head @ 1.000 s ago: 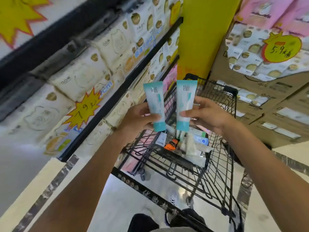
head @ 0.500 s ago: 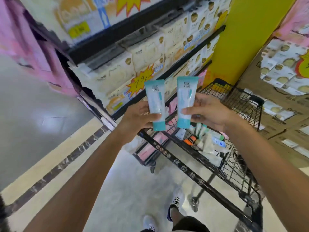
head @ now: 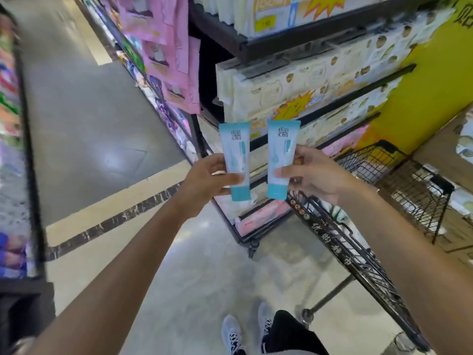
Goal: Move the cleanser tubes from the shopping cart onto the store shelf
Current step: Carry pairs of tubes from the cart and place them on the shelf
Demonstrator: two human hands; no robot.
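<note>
Two pale blue-and-white cleanser tubes with teal caps stand cap-down in front of me. My left hand [head: 208, 180] grips the left tube [head: 236, 152] near its cap. The right tube [head: 281, 149] is pinched by my right hand [head: 314, 175] at its lower half. Both are held side by side, a small gap between them. The black wire shopping cart [head: 368, 254] is to the right, below my right arm; its contents are mostly hidden. A blurred store shelf [head: 15, 149] with colourful goods runs along the left edge.
A dark rack [head: 294, 47] stacked with cream tissue packs stands behind the tubes. Pink packages [head: 174, 60] hang on its left end. A yellow pillar [head: 422, 103] and cardboard boxes [head: 448, 149] are at right. Grey aisle floor [head: 84, 119] stretches left. My shoes [head: 245, 329] show below.
My view has swung left, away from the cart and toward the aisle and left shelf. Both hands keep the same hold on the tubes, still raised side by side.
</note>
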